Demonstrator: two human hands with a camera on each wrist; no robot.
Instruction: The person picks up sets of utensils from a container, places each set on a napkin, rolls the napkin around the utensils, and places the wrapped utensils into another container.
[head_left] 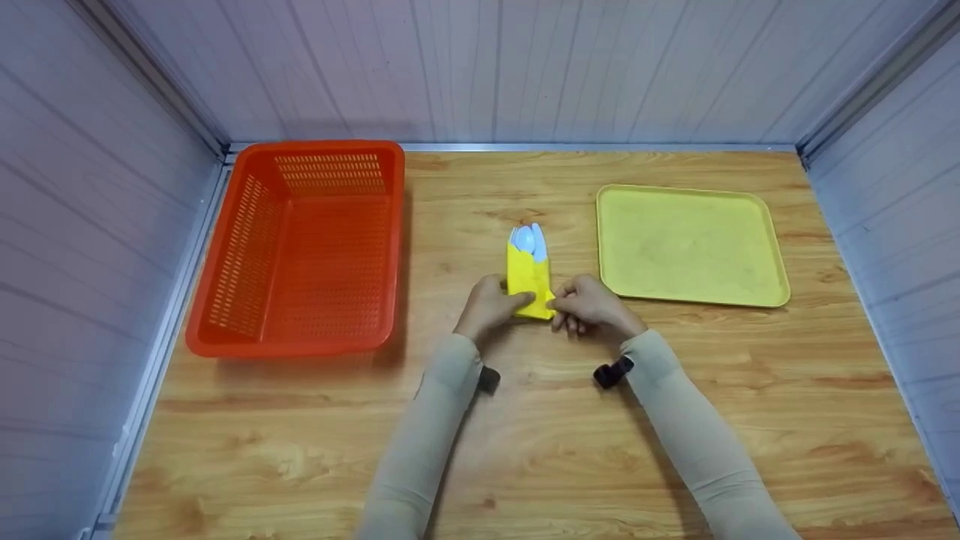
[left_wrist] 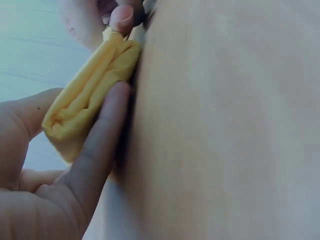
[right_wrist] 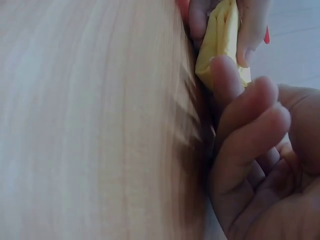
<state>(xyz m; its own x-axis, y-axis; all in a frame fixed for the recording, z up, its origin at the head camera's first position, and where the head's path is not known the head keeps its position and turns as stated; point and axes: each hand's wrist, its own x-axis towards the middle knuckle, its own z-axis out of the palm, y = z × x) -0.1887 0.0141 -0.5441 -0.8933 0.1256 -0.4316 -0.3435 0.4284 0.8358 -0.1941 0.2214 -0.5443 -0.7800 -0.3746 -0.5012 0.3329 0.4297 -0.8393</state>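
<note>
A yellow napkin [head_left: 526, 273], folded into a narrow pouch, lies between both hands in the middle of the table. Out of its far end stick the pale blue heads of a fork [head_left: 514, 236], a spoon [head_left: 526, 240] and a knife [head_left: 538, 241]; their handles are hidden inside. My left hand [head_left: 491, 306] grips the pouch from the left, thumb across its top. At the near right corner, my right hand [head_left: 595, 306] pinches the napkin's edge between thumb and forefinger. In the left wrist view the folded layers of the napkin [left_wrist: 90, 95] show at its near end.
An orange plastic basket [head_left: 394, 247] with slotted sides stands at the left. On the right lies a yellow rectangular tray [head_left: 690, 244]. Pale panel walls [head_left: 495, 75] enclose the wooden table [head_left: 540, 465] at the back and both sides.
</note>
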